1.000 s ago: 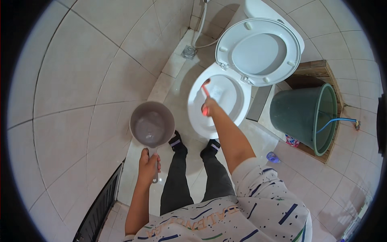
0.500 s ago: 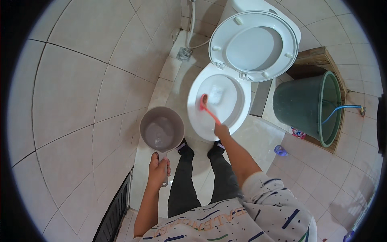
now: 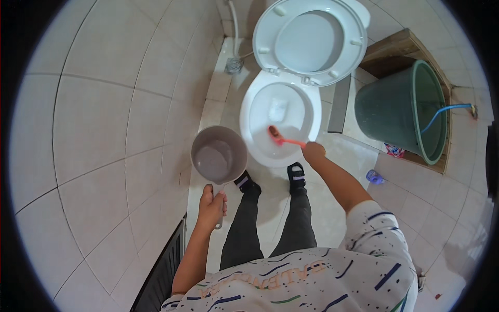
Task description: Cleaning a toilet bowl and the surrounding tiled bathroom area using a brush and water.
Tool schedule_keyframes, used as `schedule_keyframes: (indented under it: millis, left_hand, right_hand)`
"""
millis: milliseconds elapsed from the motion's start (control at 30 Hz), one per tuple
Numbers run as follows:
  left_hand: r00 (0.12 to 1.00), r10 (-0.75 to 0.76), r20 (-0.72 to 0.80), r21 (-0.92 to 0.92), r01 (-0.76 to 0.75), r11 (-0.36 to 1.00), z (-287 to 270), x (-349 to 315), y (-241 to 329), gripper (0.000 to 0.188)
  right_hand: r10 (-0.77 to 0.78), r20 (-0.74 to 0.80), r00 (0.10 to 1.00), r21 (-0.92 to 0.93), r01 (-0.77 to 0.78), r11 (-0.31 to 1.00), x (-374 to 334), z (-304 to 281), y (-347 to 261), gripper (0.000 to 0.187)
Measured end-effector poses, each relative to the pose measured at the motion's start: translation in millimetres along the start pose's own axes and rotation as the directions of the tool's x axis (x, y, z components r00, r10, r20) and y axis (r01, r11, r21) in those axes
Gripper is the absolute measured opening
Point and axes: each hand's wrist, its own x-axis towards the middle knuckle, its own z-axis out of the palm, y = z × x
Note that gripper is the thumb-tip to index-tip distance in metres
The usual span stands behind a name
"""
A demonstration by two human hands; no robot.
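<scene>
My left hand point(image 3: 212, 208) is closed round the handle of a grey-brown water dipper point(image 3: 218, 156), its round mouth facing up. A little water seems to lie in the bottom of it. In my right hand point(image 3: 314, 151) is the handle of a red-orange toilet brush point(image 3: 283, 139). The brush head is over the near left part of the white toilet bowl point(image 3: 316, 112); whether it touches the inside cannot be told. The toilet's seat and lid point(image 3: 266, 36) are raised at the back.
Right of the toilet, a large green bucket point(image 3: 387, 112) stands tilted in view, a blue hose point(image 3: 442, 113) over its rim. A purple object point(image 3: 375, 177) lies on the floor nearby. A tiled wall point(image 3: 104, 119) runs close on the left, with a floor drain point(image 3: 234, 65) by the toilet.
My right hand has moved right and a little up, and the brush has swung to lie more sideways nearer the bowl's front. The dipper has shifted slightly right. My right foot has stepped sideways.
</scene>
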Motion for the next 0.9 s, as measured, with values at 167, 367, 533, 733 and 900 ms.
schedule_keyframes:
  millis: [167,367,533,733,900]
  left_hand:
    - [0.998,0.056,0.011,0.118,-0.056,0.991,17,-10,-3,0.011]
    - [0.999,0.0,-0.047,0.111,0.006,0.994,61,-11,-36,0.006]
    - [0.995,-0.005,-0.103,0.063,0.011,0.998,119,-24,-63,0.006]
    - [0.989,0.009,-0.147,-0.013,-0.011,1.0,210,-51,-94,0.011]
    - [0.972,-0.045,-0.229,-0.114,0.019,0.993,280,-58,-111,0.012]
  right_hand:
    - [0.346,0.045,0.937,0.309,-0.343,0.887,17,-8,-21,0.021]
    - [0.065,0.039,0.997,0.259,-0.073,0.963,-11,21,16,0.024]
    - [0.086,-0.064,0.994,-0.124,-0.093,0.988,59,-32,57,0.018]
    - [-0.017,-0.014,1.0,0.067,0.018,0.998,48,-12,50,0.031]
    - [-0.43,0.093,0.898,0.324,0.381,0.866,2,28,73,0.031]
